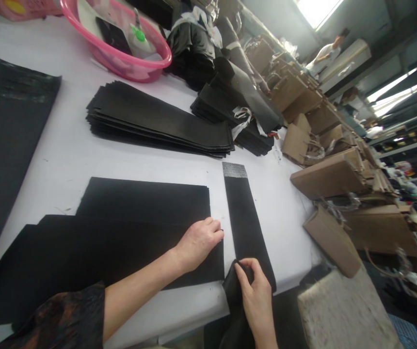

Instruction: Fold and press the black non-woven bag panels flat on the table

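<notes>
My left hand (200, 241) is closed, its fingertips pinching the right-hand corner of a large black panel (121, 247). That panel overlaps another black panel (146, 196) lying behind it on the white-covered table (194, 167). Between thumb and fingers, my right hand (255, 291) grips a limp black piece of material (234, 303) that hangs at the table's front edge. A long black strip (247, 213) with a greyish band at its far end lies just beyond the right hand. The lower part of the held piece runs out of view.
Behind the panels lies a stack of black pieces (157, 118), with a tied black bundle (230, 109) to its right. A pink basin (132, 65) holds a bottle and a phone. Brown bags (328, 179) crowd the right side. A person (327, 55) is far back.
</notes>
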Motion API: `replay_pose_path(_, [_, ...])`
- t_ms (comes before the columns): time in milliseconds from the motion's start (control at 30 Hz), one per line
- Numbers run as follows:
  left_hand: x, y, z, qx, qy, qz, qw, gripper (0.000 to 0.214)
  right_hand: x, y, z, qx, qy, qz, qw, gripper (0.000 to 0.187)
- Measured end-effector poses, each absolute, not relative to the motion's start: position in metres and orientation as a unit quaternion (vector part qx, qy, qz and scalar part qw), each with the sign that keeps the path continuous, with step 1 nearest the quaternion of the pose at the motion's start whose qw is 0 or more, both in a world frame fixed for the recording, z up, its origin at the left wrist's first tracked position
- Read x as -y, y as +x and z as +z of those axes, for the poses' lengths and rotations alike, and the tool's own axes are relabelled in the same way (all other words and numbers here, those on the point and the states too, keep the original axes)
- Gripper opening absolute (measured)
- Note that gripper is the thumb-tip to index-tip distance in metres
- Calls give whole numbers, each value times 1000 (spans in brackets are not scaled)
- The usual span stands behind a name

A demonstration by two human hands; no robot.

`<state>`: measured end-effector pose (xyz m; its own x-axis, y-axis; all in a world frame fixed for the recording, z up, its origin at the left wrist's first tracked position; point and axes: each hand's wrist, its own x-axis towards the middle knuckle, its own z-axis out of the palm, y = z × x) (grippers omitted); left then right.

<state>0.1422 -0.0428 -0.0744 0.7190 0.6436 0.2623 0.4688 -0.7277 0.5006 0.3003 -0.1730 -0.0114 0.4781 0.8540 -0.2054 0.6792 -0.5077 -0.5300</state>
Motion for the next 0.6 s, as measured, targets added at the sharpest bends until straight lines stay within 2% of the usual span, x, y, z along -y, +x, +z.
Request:
replay_pose_path(200, [42, 142, -74, -307, 901, 218, 216, 10, 119, 281, -25, 497, -813, 203, 224, 21])
replay_pose_path(300, [43, 142, -74, -310, 900, 213, 219, 9, 120, 280, -23, 519, -805, 223, 183, 17])
replay_pose_path(367, [43, 143, -75, -312, 901, 208, 218, 7, 139, 285, -15, 528, -796, 272, 111, 11])
replay_pose_path(433, [43, 143, -74, -313, 902, 205, 217, 5, 168, 294, -2, 528, -759, 378, 30, 7])
replay_pose_path(500, [43, 143, -74, -311, 900, 210, 223, 5, 196, 305, 11, 502, -713, 490, -15, 9])
replay_pose_path(533, [43, 142, -74, -308, 896, 217, 234, 5, 207, 311, 15, 486, -705, 516, -7, 9])
replay_pose_path(600, [44, 140, -73, -309, 880, 242, 268, 3, 220, 319, 20, 472, -723, 501, 61, 8])
